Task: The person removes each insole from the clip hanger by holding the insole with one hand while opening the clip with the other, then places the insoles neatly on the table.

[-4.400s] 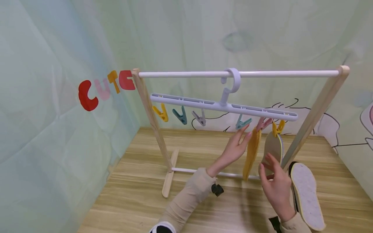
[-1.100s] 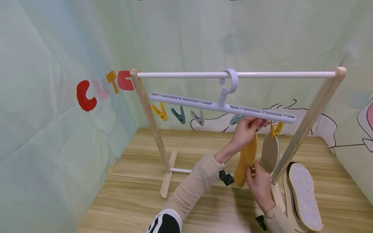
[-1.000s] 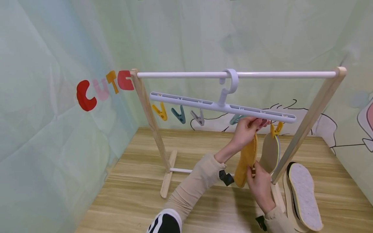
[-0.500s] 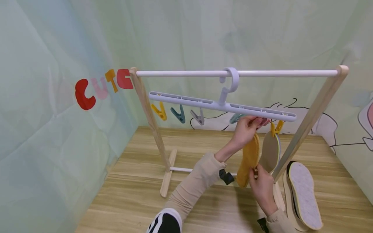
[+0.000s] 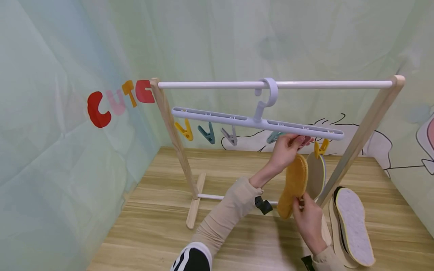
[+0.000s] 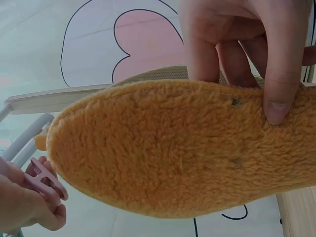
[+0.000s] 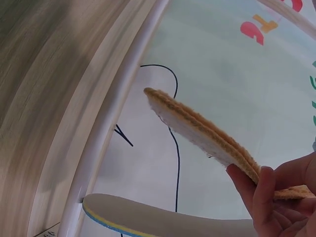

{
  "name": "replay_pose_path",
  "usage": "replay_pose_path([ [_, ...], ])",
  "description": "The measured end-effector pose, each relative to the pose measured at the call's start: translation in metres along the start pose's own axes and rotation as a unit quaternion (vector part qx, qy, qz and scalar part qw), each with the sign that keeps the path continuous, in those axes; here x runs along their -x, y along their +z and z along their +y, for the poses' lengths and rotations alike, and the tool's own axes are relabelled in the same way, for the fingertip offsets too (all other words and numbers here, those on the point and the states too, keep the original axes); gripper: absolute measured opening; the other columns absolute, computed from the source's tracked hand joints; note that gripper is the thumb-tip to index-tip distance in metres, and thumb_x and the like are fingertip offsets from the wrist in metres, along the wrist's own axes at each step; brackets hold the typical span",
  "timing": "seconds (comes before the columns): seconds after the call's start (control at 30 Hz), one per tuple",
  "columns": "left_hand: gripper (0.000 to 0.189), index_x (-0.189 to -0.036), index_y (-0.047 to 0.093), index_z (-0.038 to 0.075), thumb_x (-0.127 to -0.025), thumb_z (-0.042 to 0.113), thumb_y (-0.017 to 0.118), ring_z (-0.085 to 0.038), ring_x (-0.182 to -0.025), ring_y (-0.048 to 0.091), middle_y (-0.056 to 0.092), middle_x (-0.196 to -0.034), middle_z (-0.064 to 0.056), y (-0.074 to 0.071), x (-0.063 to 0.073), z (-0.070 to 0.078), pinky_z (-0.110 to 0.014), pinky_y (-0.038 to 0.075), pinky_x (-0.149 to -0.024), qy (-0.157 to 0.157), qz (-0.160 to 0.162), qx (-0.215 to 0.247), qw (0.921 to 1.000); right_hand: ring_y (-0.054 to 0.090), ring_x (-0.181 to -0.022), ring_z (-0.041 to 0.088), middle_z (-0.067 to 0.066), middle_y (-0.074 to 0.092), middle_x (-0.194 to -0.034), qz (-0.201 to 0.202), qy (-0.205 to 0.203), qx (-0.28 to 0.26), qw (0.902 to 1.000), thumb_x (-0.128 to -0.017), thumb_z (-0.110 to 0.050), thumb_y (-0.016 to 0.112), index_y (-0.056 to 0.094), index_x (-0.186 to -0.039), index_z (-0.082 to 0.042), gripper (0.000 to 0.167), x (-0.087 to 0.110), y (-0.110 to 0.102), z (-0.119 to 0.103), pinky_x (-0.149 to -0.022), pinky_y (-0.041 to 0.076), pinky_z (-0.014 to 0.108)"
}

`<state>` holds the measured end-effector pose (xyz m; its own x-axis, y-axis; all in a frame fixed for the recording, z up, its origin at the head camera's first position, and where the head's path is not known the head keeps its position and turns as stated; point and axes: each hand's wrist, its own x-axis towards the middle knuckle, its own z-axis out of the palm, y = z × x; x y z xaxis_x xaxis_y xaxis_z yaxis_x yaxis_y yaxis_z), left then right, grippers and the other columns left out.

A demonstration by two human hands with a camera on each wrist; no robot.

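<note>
My left hand (image 5: 284, 152) pinches a pink clothespin (image 6: 45, 183) under the right half of the lavender hanger (image 5: 217, 116). Just below it, an orange fuzzy insole (image 5: 294, 177) is held by its right edge between thumb and fingers of my right hand (image 5: 309, 224). In the left wrist view the insole's rounded end lies beside the pink clothespin, seemingly apart from it. Seen from the right wrist, the insole (image 7: 197, 129) shows a whitish underside. Behind it, a beige insole (image 5: 316, 177) hangs from a yellow clothespin (image 5: 321, 148).
The hanger hooks over the white rod (image 5: 210, 85) of a wooden-legged rack (image 5: 362, 139). Yellow, teal and grey clothespins (image 5: 230, 135) hang on its left half, and another teal clothespin (image 5: 273, 137) near my left hand. Several stacked insoles (image 5: 354, 226) lie at right on the wooden surface (image 5: 149, 233).
Earlier the orange insole hung from the pink clothespin, my left hand at the teal one. Both hands have since taken hold; lately the insole has moved right and turned its fuzzy face toward me.
</note>
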<state>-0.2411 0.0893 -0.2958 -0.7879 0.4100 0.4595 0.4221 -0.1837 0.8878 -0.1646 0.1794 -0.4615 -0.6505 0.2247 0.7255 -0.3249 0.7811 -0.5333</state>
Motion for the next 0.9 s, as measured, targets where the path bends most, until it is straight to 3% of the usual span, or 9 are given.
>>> replay_pose_path([
  [0.27, 0.029, -0.114, 0.05, -0.016, -0.092, -0.001, 0.038, -0.041, -0.102, 0.056, 0.056, -0.11, -0.032, 0.0, 0.0, 0.0, -0.02, 0.048, -0.084, -0.005, -0.016, -0.006, 0.9998, 0.06, -0.054, 0.026, 0.02, 0.063, -0.066, 0.014, -0.004, -0.019, 0.9997, -0.07, 0.01, 0.062, 0.057, -0.082, 0.006, 0.014, -0.002, -0.007, 0.0, -0.044, 0.044, 0.014],
  [0.43, 0.03, -0.114, 0.047, -0.019, -0.093, -0.002, 0.034, -0.043, -0.103, 0.054, 0.054, -0.111, -0.035, 0.001, -0.001, -0.002, -0.032, 0.047, -0.089, -0.013, -0.018, 0.007, 0.9997, 0.054, -0.063, -0.006, 0.019, 0.064, -0.068, 0.031, 0.0, -0.04, 0.9987, -0.069, 0.011, 0.063, 0.059, -0.083, 0.005, 0.016, -0.005, -0.014, -0.003, -0.044, 0.042, 0.009],
  [0.53, 0.031, -0.115, 0.047, -0.018, -0.094, -0.001, 0.033, -0.044, -0.103, 0.054, 0.054, -0.111, -0.035, 0.001, 0.0, -0.001, -0.03, 0.047, -0.089, -0.017, -0.017, 0.005, 0.9997, 0.046, -0.069, -0.019, 0.019, 0.064, -0.067, 0.04, -0.002, -0.044, 0.9982, -0.068, 0.012, 0.063, 0.059, -0.082, 0.005, 0.016, -0.006, -0.018, -0.004, -0.044, 0.042, 0.008],
  [0.67, 0.031, -0.117, 0.045, -0.017, -0.094, 0.0, 0.032, -0.042, -0.107, 0.052, 0.052, -0.114, -0.034, 0.001, 0.001, -0.001, -0.02, 0.046, -0.088, -0.01, -0.025, 0.01, 0.9996, 0.045, -0.07, -0.021, 0.018, 0.064, -0.066, 0.048, -0.005, -0.037, 0.9981, -0.067, 0.013, 0.064, 0.06, -0.082, 0.005, 0.017, -0.006, -0.022, -0.005, -0.045, 0.042, 0.007],
  [0.83, 0.034, -0.122, 0.043, -0.013, -0.095, 0.003, 0.031, -0.038, -0.113, 0.05, 0.05, -0.121, -0.031, 0.0, 0.001, -0.004, -0.019, 0.046, -0.089, -0.005, -0.049, 0.018, 0.9986, 0.047, -0.069, -0.019, 0.018, 0.064, -0.066, 0.053, -0.009, -0.03, 0.9981, -0.066, 0.013, 0.064, 0.06, -0.081, 0.005, 0.017, -0.006, -0.024, -0.005, -0.044, 0.042, 0.008],
  [0.9, 0.034, -0.123, 0.043, -0.01, -0.095, 0.005, 0.031, -0.035, -0.114, 0.051, 0.05, -0.122, -0.028, -0.001, 0.0, -0.011, -0.018, 0.046, -0.087, 0.002, -0.055, 0.012, 0.9984, 0.046, -0.069, -0.019, 0.018, 0.064, -0.065, 0.053, -0.008, -0.025, 0.9983, -0.066, 0.013, 0.064, 0.06, -0.081, 0.005, 0.017, -0.006, -0.024, -0.005, -0.044, 0.041, 0.008],
])
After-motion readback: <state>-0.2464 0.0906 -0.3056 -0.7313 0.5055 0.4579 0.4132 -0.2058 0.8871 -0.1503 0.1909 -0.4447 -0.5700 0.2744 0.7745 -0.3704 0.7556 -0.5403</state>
